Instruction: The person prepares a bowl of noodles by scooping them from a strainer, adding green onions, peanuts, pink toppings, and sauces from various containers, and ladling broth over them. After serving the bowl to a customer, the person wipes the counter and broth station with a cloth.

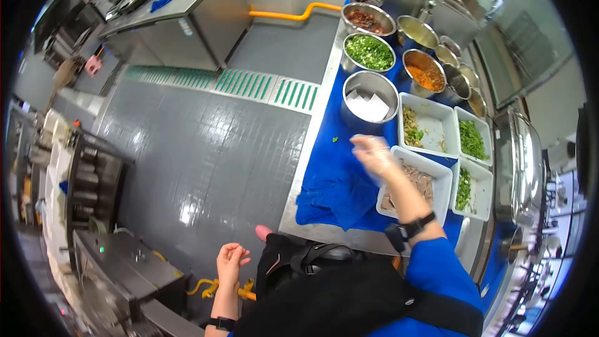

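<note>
My right hand [374,155] reaches over the blue-covered counter [321,143], blurred by motion, just below a steel pot [370,118] with white paper-like pieces [368,105] inside. Under my right forearm is a white tray [442,182] of sliced meat [419,181]. What the right fingers hold, if anything, cannot be made out. My left hand [231,262] hangs over the floor beside my body, fingers curled, away from the counter. A crumpled blue cloth [337,203] lies at the counter's near edge.
Steel pots of chopped green onion [369,52], dried red pieces [366,21] and orange food [427,77] stand farther back. White trays [430,109] of greens [472,140] sit at right. A steel cabinet [187,9] stands far left, beyond the grey floor [206,143].
</note>
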A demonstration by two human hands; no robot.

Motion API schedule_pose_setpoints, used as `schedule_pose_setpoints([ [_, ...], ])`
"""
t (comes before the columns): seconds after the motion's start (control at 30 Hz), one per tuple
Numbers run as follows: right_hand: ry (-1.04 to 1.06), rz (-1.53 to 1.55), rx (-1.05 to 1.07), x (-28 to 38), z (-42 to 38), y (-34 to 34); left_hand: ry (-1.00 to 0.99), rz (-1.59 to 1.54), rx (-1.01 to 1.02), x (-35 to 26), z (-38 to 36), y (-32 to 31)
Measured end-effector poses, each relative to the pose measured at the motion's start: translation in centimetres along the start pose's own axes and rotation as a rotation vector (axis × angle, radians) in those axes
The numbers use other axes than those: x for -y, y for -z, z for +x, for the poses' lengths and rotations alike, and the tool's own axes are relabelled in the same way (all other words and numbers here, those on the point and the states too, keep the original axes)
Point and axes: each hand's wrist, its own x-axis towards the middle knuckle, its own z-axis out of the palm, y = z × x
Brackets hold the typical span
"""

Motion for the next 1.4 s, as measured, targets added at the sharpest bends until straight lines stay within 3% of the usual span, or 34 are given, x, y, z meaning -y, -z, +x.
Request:
schedule_pose_setpoints([
  [0.03,0.024,-0.31,-0.058,0.5,1.5,-2.3,0.006,-0.014,0.011,-0.8,0.9,1.5],
  [0.1,-0.351,-0.342,-0.172,3.1,4.2,-5.4,-0.016,0.007,0.011,-2.5,2.2,5.1],
  [0.2,-0.42,-0.459,0.084,1.6,10.2,-11.2,-0.033,-0.01,-0.054,-4.9,4.1,10.7],
  [0.27,-0.442,0.272,0.267,5.5,10.3,-13.9,-0.038,-0.035,-0.114,-6.2,4.8,14.0],
  [0.3,-0.385,1.038,0.327,9.6,9.2,-14.6,-0.039,-0.059,-0.122,-6.6,5.4,15.3],
  [0.4,-0.333,0.943,0.109,12.6,10.7,-17.1,-0.045,-0.105,-0.148,-7.3,5.8,19.0],
  [0.47,-0.394,0.598,0.107,9.2,11.4,-18.6,-0.076,-0.117,-0.19,-8.2,5.8,19.7],
  [0.53,-0.384,0.738,0.012,9.5,9.9,-18.2,-0.074,-0.131,-0.151,-8.2,6.8,21.0],
  [0.57,-0.379,0.647,0.053,10.0,10.1,-18.2,-0.061,-0.166,-0.168,-8.6,6.7,21.4],
  [0.6,-0.311,0.775,0.087,7.7,10.6,-19.4,-0.048,-0.16,-0.183,-8.8,6.7,22.0],
  [0.67,-0.353,0.451,-0.069,5.0,10.7,-20.9,-0.056,-0.193,-0.181,-7.8,8.2,23.6],
  [0.7,-0.283,0.475,0.146,0.0,11.8,-21.2,-0.068,-0.195,-0.214,-8.2,8.6,23.7],
  [0.73,-0.341,0.496,0.109,-4.8,12.2,-23.1,-0.081,-0.238,-0.204,-7.9,9.6,24.3],
  [0.77,-0.48,0.427,0.089,-1.4,11.2,-23.2,-0.102,-0.232,-0.219,-8.5,10.3,24.6],
  [0.83,-0.581,0.591,-0.022,3.5,9.6,-24.0,-0.143,-0.198,-0.248,-9.5,11.3,25.6],
  [0.97,-0.711,0.663,0.016,5.5,13.5,-26.2,-0.172,-0.192,-0.297,-12.1,14.8,27.9],
  [1.07,-0.697,0.544,0.119,6.7,19.6,-28.7,-0.161,-0.217,-0.356,-14.9,17.3,29.0],
  [1.2,-0.511,0.238,0.343,9.7,29.9,-32.9,-0.149,-0.298,-0.461,-18.9,19.6,30.5],
  [1.27,-0.181,-0.069,0.496,12.1,36.3,-35.9,-0.146,-0.37,-0.532,-19.9,20.0,31.5],
  [1.33,0.38,-0.527,0.603,15.3,43.6,-41.3,-0.176,-0.468,-0.626,-19.9,20.0,32.7],
  [1.4,0.618,-0.852,0.66,20.0,50.2,-48.0,-0.151,-0.511,-0.729,-19.3,19.4,33.8],
])
